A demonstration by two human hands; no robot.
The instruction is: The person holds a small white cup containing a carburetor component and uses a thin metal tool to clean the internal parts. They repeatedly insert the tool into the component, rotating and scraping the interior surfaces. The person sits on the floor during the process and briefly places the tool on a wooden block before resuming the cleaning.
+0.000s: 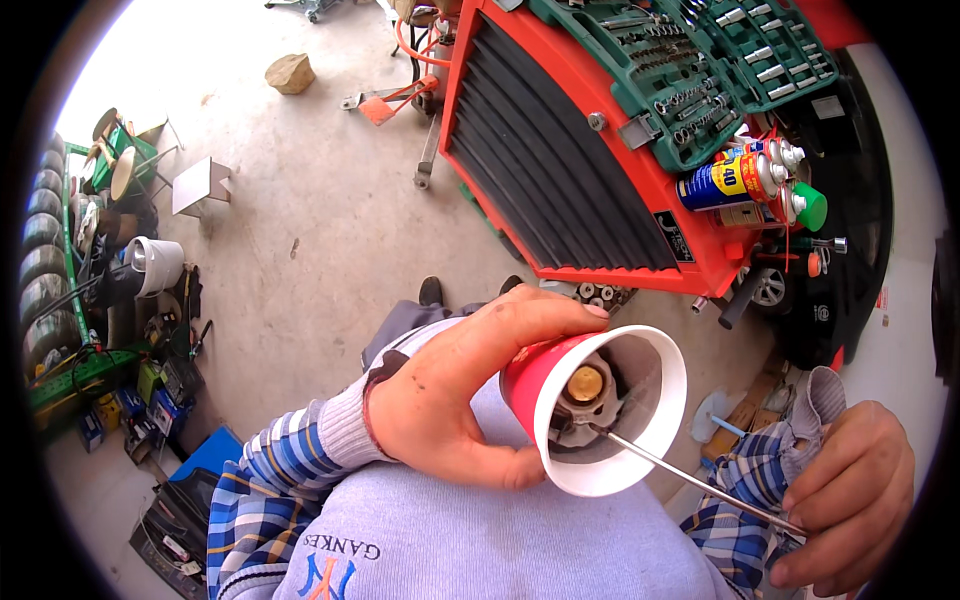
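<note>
My left hand (pixel 450 385) grips a red paper cup (pixel 525 390) with a white rim, tilted so its inside faces up at me. Inside sit a metal fitting (pixel 605 410) and a round brass piece (pixel 585 384), with dark material around them. My right hand (pixel 840 495), at the lower right, has its fingers closed round the outer end of a long thin metal rod (pixel 690 480), like a screwdriver shaft; the handle is mostly hidden. The rod's far end touches the metal fitting inside the cup, near its lower left.
A red tool cart (pixel 730 270) holds green socket cases (pixel 690 90) and spray cans (pixel 730 182), beside a dark car (pixel 850 150). Tires (pixel 45 260), a white bucket (pixel 158 265) and clutter line the left. A stone (pixel 290 73) and small table (pixel 200 185) stand on the floor.
</note>
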